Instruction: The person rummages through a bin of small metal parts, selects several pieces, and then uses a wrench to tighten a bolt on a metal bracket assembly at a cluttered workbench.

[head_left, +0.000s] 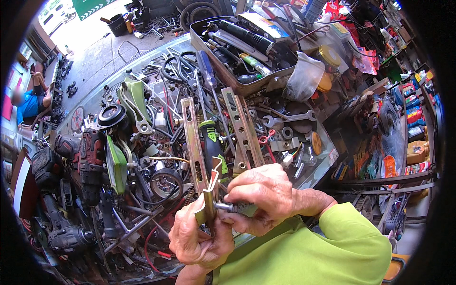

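My left hand [197, 237] grips a bent, yellowish metal bracket [208, 209], held upright above the near edge of the bench. A bolt [223, 206] sticks out sideways from the bracket, and my right hand [263, 197] closes its thumb and fingers around that bolt's end. Whether the bolt is threaded through the bracket, I cannot tell. Just beyond my hands lie a slotted metal bar [191, 137], a second pair of perforated bars [244, 130] and a black-and-green handled screwdriver [209, 135].
Power drills [90, 159] crowd the left side. Scissors [173, 69], a double-ended wrench [289, 118] and a small wheel [166, 184] lie among loose hardware. A tool-filled metal tray [280, 75] stands at the back. A person in blue [32, 107] sits far left.
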`<action>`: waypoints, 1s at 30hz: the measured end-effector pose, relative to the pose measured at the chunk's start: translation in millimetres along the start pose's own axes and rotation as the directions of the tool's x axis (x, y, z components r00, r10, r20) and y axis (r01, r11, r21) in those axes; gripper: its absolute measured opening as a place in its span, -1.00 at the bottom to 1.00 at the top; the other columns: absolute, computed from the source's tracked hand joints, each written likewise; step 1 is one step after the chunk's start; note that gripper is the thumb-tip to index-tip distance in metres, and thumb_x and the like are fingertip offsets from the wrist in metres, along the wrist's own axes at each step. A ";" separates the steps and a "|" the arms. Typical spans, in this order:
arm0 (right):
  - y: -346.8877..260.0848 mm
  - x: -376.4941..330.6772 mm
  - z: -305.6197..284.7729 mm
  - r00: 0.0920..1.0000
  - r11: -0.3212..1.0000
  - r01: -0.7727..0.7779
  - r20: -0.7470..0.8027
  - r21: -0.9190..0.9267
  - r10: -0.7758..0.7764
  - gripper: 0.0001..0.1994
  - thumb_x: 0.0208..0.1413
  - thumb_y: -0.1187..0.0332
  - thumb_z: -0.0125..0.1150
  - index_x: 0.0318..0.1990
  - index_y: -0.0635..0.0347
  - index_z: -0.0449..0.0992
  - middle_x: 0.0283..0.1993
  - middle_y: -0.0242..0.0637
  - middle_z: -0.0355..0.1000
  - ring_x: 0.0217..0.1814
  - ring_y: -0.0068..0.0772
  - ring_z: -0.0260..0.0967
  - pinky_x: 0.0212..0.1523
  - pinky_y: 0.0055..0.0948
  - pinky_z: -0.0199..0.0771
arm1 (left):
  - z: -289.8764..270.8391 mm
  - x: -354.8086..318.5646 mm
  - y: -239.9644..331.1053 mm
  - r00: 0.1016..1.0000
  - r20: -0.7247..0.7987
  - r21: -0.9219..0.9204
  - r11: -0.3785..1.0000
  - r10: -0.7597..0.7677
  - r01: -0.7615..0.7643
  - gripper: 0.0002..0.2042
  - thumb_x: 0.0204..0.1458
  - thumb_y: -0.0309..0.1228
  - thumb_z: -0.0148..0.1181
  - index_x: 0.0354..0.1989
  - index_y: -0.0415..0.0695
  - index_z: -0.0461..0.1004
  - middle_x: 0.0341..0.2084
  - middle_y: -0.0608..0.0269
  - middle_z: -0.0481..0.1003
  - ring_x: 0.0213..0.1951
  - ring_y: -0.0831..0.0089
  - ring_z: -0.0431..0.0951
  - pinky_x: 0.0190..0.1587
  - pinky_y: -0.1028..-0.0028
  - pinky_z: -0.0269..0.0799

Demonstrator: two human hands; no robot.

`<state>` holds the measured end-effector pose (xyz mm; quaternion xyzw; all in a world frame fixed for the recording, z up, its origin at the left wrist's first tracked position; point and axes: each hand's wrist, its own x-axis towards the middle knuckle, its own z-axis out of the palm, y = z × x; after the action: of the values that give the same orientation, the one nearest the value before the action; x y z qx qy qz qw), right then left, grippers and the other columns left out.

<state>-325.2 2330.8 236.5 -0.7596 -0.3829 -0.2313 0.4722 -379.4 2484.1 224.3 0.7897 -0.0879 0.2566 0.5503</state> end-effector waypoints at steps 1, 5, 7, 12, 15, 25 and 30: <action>-0.4 -2.7 0.2 0.999 1.000 -0.016 0.041 -0.026 0.017 -0.71 -0.12 0.29 0.35 -0.38 0.33 0.43 -0.53 -0.21 0.38 -0.70 -0.39 0.30 -0.73 -0.47 0.27 | -0.5 0.3 -2.2 1.000 -0.002 0.001 1.000 0.017 -0.017 -0.68 -0.14 -0.56 0.23 -0.16 -0.41 0.42 -0.40 0.02 0.50 -0.44 0.34 0.53 -0.36 0.46 0.46; 4.6 -8.5 -11.7 0.966 0.999 0.006 0.259 -0.053 0.008 -0.68 -0.10 0.22 0.36 -0.42 0.32 0.44 -0.57 -0.22 0.38 -0.70 -0.38 0.32 -0.72 -0.47 0.30 | 1.2 -1.5 -6.5 0.998 -0.014 -0.022 0.998 0.056 -0.056 -0.66 -0.18 -0.58 0.27 -0.16 -0.38 0.45 -0.41 -0.05 0.53 -0.45 0.26 0.58 -0.38 0.43 0.50; 3.3 -2.0 -7.2 0.997 1.000 -0.007 0.075 0.004 0.007 -0.67 -0.11 0.22 0.37 -0.39 0.33 0.44 -0.54 -0.19 0.40 -0.67 -0.35 0.35 -0.70 -0.47 0.34 | -0.6 -0.5 0.2 0.999 0.030 -0.017 1.000 -0.015 0.016 -0.72 -0.09 -0.58 0.19 -0.18 -0.44 0.39 -0.40 0.10 0.48 -0.42 0.43 0.48 -0.33 0.51 0.42; 0.8 -2.2 -0.2 1.000 0.999 0.024 0.005 -0.040 -0.024 -0.67 -0.14 0.30 0.37 -0.29 0.34 0.44 -0.49 -0.15 0.43 -0.64 -0.33 0.38 -0.68 -0.46 0.38 | -1.7 -0.8 -0.5 0.998 0.016 -0.032 0.998 -0.055 0.055 -0.76 -0.07 -0.63 0.12 -0.20 -0.46 0.36 -0.38 0.18 0.45 -0.37 0.54 0.42 -0.25 0.55 0.38; 1.9 -6.5 -6.1 0.989 0.998 -0.003 0.148 -0.062 0.012 -0.73 -0.11 0.29 0.35 -0.39 0.30 0.44 -0.58 -0.28 0.35 -0.71 -0.39 0.30 -0.73 -0.47 0.25 | -1.7 0.0 -0.5 0.999 0.031 -0.026 0.999 -0.023 0.024 -0.75 -0.08 -0.62 0.13 -0.20 -0.46 0.36 -0.38 0.19 0.46 -0.37 0.53 0.42 -0.24 0.55 0.37; -6.1 -5.6 -2.3 0.997 0.978 -0.078 0.010 -0.195 0.082 -0.70 -0.01 0.23 0.25 -0.57 0.14 0.28 -0.67 -0.34 0.13 -0.77 -0.36 0.18 -0.76 -0.39 0.16 | 1.1 -13.6 -8.6 0.977 0.130 -0.103 0.978 -0.169 0.183 -0.71 0.06 -0.56 0.06 -0.05 -0.42 0.28 -0.41 0.26 0.44 -0.46 0.62 0.40 -0.35 0.61 0.35; -5.1 -6.7 -0.7 0.993 0.978 -0.115 0.000 -0.175 0.117 -0.66 0.01 0.14 0.22 -0.57 0.14 0.27 -0.64 -0.31 0.18 -0.73 -0.30 0.25 -0.72 -0.39 0.21 | 2.7 -1.0 7.9 0.982 0.158 0.079 0.993 -0.100 0.088 -0.71 0.08 -0.41 0.02 -0.05 -0.28 0.41 -0.29 0.06 0.52 -0.38 0.40 0.52 -0.39 0.45 0.46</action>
<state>-333.4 2329.0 234.8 -0.8203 -0.3187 -0.2320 0.4144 -382.8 2478.5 229.5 0.8304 -0.0858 0.1684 0.5241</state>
